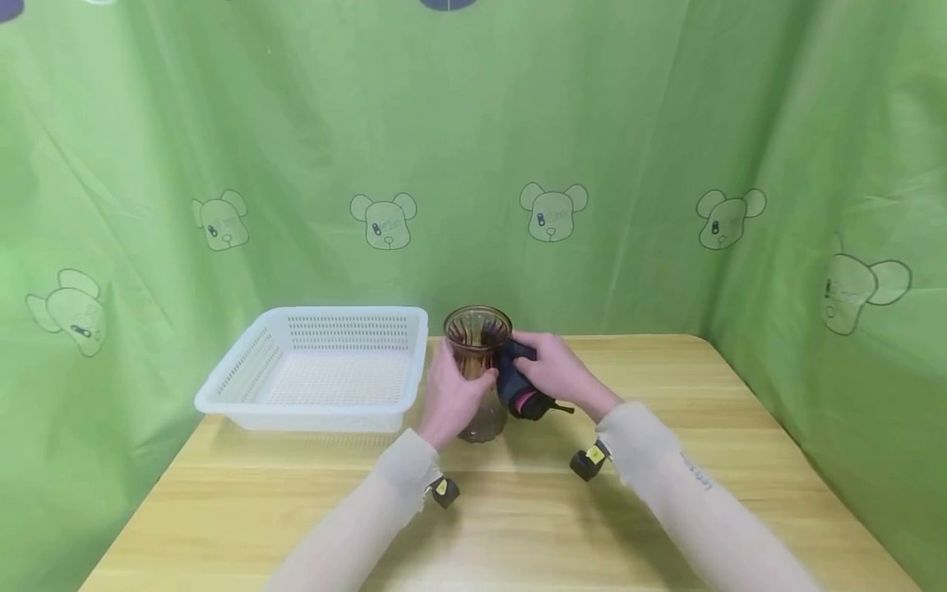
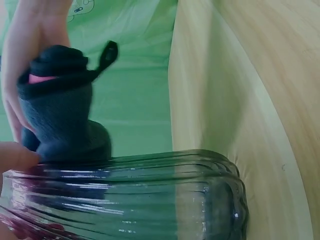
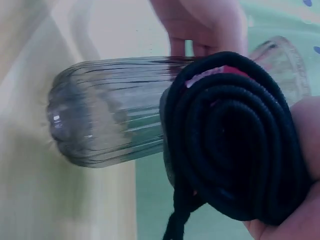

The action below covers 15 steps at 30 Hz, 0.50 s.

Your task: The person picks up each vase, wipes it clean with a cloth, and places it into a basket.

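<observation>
Across a pale wood-grain table [image 1: 518,526], ringed by a green curtain [image 1: 473,123] printed with bear heads, a white perforated plastic basket [image 1: 303,409] sits left of an upright, ribbed, brown-tinted glass vase [image 1: 473,358]. Only the head view takes in the basket; the right wrist view reveals the coiled end of a rolled dark navy fabric bundle [image 1: 509,382] (a thin strap sticks out of it). The left hand [image 1: 451,400] is clamped round the vase below its rim, thumb across the near side. The right hand [image 1: 556,367] grips the bundle between thumb and fingers, just beside the vase's right side; whether they touch cannot be told.
</observation>
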Each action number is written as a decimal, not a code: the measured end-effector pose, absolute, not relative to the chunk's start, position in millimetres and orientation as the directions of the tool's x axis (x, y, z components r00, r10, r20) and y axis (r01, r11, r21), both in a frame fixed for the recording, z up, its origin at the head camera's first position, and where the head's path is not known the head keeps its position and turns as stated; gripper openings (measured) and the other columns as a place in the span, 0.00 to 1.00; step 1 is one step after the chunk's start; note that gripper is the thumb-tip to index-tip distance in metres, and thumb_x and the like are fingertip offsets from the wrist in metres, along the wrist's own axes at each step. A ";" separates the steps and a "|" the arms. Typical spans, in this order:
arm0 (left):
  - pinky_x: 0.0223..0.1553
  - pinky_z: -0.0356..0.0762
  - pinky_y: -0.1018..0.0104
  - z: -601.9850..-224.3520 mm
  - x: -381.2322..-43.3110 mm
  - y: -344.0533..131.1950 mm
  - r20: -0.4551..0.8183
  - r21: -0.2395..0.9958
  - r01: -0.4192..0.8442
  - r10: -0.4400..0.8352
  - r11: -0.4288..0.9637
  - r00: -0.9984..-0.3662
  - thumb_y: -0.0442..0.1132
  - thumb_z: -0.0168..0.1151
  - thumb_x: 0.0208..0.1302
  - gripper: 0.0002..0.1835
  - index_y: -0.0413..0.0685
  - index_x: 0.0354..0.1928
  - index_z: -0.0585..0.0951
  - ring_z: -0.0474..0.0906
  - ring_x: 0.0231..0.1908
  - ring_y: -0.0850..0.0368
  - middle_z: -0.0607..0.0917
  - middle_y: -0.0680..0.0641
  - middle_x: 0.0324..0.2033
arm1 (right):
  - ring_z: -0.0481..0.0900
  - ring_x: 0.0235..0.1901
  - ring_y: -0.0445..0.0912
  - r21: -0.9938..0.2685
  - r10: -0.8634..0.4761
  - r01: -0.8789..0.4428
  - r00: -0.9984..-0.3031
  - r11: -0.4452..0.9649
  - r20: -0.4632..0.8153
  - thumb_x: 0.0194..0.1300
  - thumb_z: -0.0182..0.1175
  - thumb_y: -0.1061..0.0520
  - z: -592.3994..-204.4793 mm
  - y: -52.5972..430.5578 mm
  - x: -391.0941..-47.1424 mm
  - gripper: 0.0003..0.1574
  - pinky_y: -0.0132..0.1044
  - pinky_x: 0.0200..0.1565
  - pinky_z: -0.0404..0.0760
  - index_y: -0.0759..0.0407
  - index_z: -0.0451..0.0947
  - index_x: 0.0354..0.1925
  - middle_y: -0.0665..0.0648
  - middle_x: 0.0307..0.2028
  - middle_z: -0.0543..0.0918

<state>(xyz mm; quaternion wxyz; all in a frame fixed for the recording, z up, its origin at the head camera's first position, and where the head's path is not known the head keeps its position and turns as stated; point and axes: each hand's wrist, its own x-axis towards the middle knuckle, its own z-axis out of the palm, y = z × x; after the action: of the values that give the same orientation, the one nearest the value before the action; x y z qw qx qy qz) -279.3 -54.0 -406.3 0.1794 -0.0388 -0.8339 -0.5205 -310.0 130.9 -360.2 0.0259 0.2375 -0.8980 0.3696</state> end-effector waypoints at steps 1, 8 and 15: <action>0.70 0.67 0.49 -406.2 -279.5 -53.3 0.339 0.853 0.253 -0.117 0.456 -0.934 0.47 0.73 0.54 0.42 0.50 0.70 0.65 0.72 0.66 0.49 0.77 0.45 0.63 | 0.82 0.34 0.49 -0.650 -0.410 -0.447 -0.885 0.615 0.222 0.68 0.57 0.64 -363.6 130.9 -309.9 0.31 0.39 0.36 0.83 0.58 0.73 0.69 0.69 0.55 0.83; 0.66 0.73 0.49 -404.8 -281.4 -48.8 0.350 0.863 0.283 -0.090 0.418 -0.932 0.45 0.72 0.54 0.37 0.51 0.65 0.68 0.77 0.60 0.49 0.80 0.45 0.58 | 0.82 0.37 0.49 -0.642 -0.408 -0.393 -0.903 0.659 0.134 0.67 0.56 0.66 -402.8 131.0 -311.6 0.34 0.39 0.41 0.82 0.56 0.70 0.71 0.71 0.60 0.79; 0.64 0.76 0.52 -408.6 -281.7 -46.9 0.338 0.887 0.266 -0.137 0.377 -0.931 0.51 0.75 0.53 0.40 0.51 0.66 0.67 0.77 0.58 0.51 0.75 0.47 0.58 | 0.81 0.28 0.45 -0.613 -0.405 -0.323 -0.914 0.721 0.005 0.65 0.56 0.68 -429.1 130.2 -310.9 0.36 0.35 0.34 0.83 0.59 0.68 0.71 0.72 0.55 0.81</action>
<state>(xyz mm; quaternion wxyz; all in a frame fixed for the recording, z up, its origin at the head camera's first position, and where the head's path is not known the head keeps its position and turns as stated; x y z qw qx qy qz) -281.7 -46.9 -408.6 0.1810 -0.0400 -0.8097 -0.5568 -310.9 130.2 -429.1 -0.0647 0.1965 -0.9254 0.3174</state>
